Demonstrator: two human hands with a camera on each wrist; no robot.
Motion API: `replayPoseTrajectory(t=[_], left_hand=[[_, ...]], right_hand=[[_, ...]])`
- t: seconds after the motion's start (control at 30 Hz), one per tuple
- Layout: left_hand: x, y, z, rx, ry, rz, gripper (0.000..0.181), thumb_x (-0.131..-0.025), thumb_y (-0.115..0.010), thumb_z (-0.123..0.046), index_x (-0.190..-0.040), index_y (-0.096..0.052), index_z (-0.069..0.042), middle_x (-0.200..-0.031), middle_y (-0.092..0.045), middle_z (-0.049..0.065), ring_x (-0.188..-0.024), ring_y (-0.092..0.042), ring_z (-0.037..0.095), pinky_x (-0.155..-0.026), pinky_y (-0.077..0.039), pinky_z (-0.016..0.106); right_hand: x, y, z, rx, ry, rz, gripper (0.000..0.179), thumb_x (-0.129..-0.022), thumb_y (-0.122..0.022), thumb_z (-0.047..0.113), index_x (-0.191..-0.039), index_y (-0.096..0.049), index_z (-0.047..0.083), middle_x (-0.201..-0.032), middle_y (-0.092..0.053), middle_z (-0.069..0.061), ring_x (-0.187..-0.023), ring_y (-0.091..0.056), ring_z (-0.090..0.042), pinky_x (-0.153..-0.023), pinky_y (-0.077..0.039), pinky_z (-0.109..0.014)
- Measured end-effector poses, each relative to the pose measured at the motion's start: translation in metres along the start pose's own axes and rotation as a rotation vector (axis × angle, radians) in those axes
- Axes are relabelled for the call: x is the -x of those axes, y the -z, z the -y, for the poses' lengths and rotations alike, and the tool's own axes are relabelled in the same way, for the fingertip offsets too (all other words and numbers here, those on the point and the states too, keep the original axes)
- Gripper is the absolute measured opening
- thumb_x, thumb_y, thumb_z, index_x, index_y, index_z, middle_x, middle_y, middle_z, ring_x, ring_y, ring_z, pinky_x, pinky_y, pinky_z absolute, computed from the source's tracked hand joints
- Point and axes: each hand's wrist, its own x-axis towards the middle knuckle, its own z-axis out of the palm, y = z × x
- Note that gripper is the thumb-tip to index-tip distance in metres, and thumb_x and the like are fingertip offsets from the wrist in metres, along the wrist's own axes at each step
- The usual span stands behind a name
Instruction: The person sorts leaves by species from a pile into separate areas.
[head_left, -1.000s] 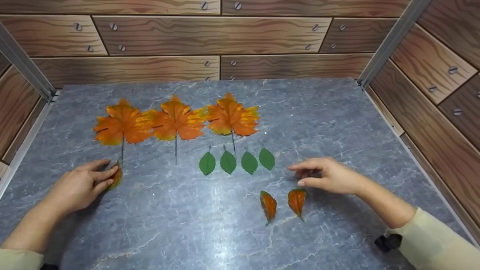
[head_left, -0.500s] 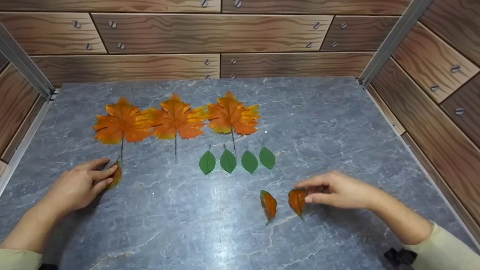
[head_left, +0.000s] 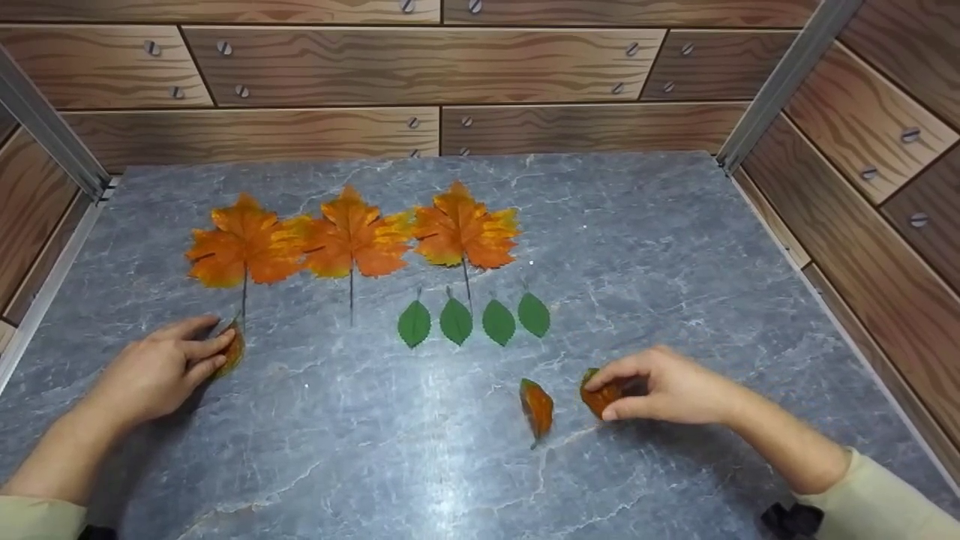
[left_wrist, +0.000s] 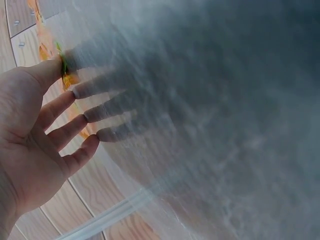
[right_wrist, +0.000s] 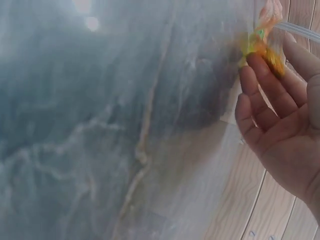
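Note:
My left hand [head_left: 161, 367] is low over the table at the left, its thumb and index fingertips holding an orange-brown leaf [head_left: 234, 352] below a maple leaf's stem. In the left wrist view that leaf shows at the thumb tip, with the other fingers spread. At the right, my right hand [head_left: 667, 386] pinches a second orange-brown leaf [head_left: 598, 397] between thumb and fingers, partly covering it. A third such leaf [head_left: 537, 409] lies just left of it. The right wrist view shows the held leaf [right_wrist: 272, 60] blurred at the fingertips.
Three orange maple leaves [head_left: 244, 244] lie in a row towards the back, their edges meeting. Several small green leaves [head_left: 456, 321] form a row in front of the rightmost one. Wood-patterned walls [head_left: 420, 67] enclose the grey marbled table [head_left: 337, 465].
My right hand has come down from beside the green leaves to an orange-brown leaf and gripped it; the leaf has shifted slightly. My left hand has stayed in place.

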Motion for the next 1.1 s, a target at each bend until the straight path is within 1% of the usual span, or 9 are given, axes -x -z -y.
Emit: replayPoseTrajectory(t=[0.23,0.33,0.47,0.63,0.77,0.87,0.97,1.03,1.1], left_hand=[[0.0,-0.001,-0.001,0.003,-0.007,-0.009,0.04,-0.101,-0.074,-0.016,-0.139,-0.07,-0.006,-0.147,-0.056,0.031,-0.128,-0.055,0.058,-0.098,-0.046,0.074],[-0.001,0.0,-0.002,0.005,0.001,-0.005,0.041,-0.101,-0.074,-0.017,-0.14,-0.07,-0.006,-0.147,-0.056,0.03,-0.128,-0.056,0.057,-0.097,-0.046,0.075],[-0.001,0.0,-0.002,0.003,0.018,0.011,0.041,-0.101,-0.073,-0.018,-0.141,-0.069,-0.007,-0.148,-0.055,0.03,-0.127,-0.056,0.058,-0.096,-0.046,0.075],[0.001,0.0,0.0,0.004,0.03,0.031,0.042,-0.102,-0.072,-0.019,-0.142,-0.068,-0.008,-0.149,-0.054,0.031,-0.128,-0.054,0.059,-0.096,-0.045,0.076],[0.001,0.0,0.0,0.002,0.026,0.03,0.042,-0.102,-0.072,-0.019,-0.142,-0.068,-0.007,-0.149,-0.054,0.03,-0.128,-0.054,0.059,-0.096,-0.046,0.076],[0.001,0.001,-0.001,0.004,0.023,0.023,0.041,-0.102,-0.072,-0.018,-0.142,-0.068,-0.007,-0.15,-0.054,0.03,-0.129,-0.054,0.058,-0.096,-0.046,0.076],[0.001,0.0,-0.001,0.006,0.02,0.012,0.041,-0.102,-0.072,-0.018,-0.141,-0.069,-0.007,-0.149,-0.055,0.03,-0.128,-0.055,0.058,-0.097,-0.046,0.075],[0.001,0.0,-0.002,0.008,0.021,0.01,0.041,-0.102,-0.072,-0.017,-0.141,-0.069,-0.007,-0.149,-0.055,0.03,-0.128,-0.055,0.058,-0.097,-0.046,0.075],[0.001,0.0,-0.003,0.006,0.021,0.012,0.041,-0.102,-0.072,-0.018,-0.141,-0.069,-0.007,-0.149,-0.055,0.03,-0.128,-0.055,0.058,-0.097,-0.045,0.076]], right_hand=[[-0.004,-0.001,0.003,0.006,0.085,-0.091,0.029,-0.095,-0.08,0.009,-0.123,-0.075,0.014,-0.119,-0.076,-0.003,-0.106,-0.071,-0.017,-0.091,-0.06,-0.03],[-0.008,0.003,0.009,0.008,0.077,-0.119,0.039,-0.097,-0.075,0.001,-0.134,-0.07,0.013,-0.124,-0.074,-0.002,-0.107,-0.07,-0.018,-0.092,-0.059,-0.03],[-0.018,0.011,0.019,0.007,0.049,-0.159,0.05,-0.098,-0.076,0.005,-0.146,-0.062,0.012,-0.118,-0.074,0.0,-0.097,-0.07,-0.017,-0.084,-0.06,-0.029],[-0.045,0.02,0.032,-0.008,0.092,-0.189,0.032,-0.099,-0.076,0.008,-0.131,-0.073,0.008,-0.113,-0.077,-0.003,-0.094,-0.07,-0.017,-0.079,-0.059,-0.027],[-0.073,0.025,0.045,0.022,0.122,-0.182,0.021,-0.101,-0.073,0.009,-0.121,-0.078,0.014,-0.116,-0.075,0.001,-0.101,-0.067,-0.017,-0.087,-0.057,-0.032],[-0.094,0.025,0.058,0.05,0.109,-0.164,0.015,-0.103,-0.073,0.014,-0.114,-0.079,0.021,-0.131,-0.068,0.001,-0.121,-0.061,-0.021,-0.099,-0.054,-0.043],[-0.113,0.024,0.071,0.046,0.056,-0.137,0.012,-0.104,-0.071,0.018,-0.111,-0.078,0.025,-0.154,-0.055,-0.004,-0.146,-0.046,-0.028,-0.111,-0.047,-0.053],[-0.123,0.022,0.076,0.016,0.035,-0.119,0.013,-0.105,-0.069,0.016,-0.111,-0.078,0.023,-0.16,-0.05,-0.008,-0.15,-0.043,-0.031,-0.11,-0.048,-0.053],[-0.133,0.019,0.081,-0.023,0.031,-0.104,0.014,-0.106,-0.066,0.012,-0.113,-0.077,0.018,-0.154,-0.056,-0.01,-0.143,-0.052,-0.03,-0.107,-0.052,-0.048]])
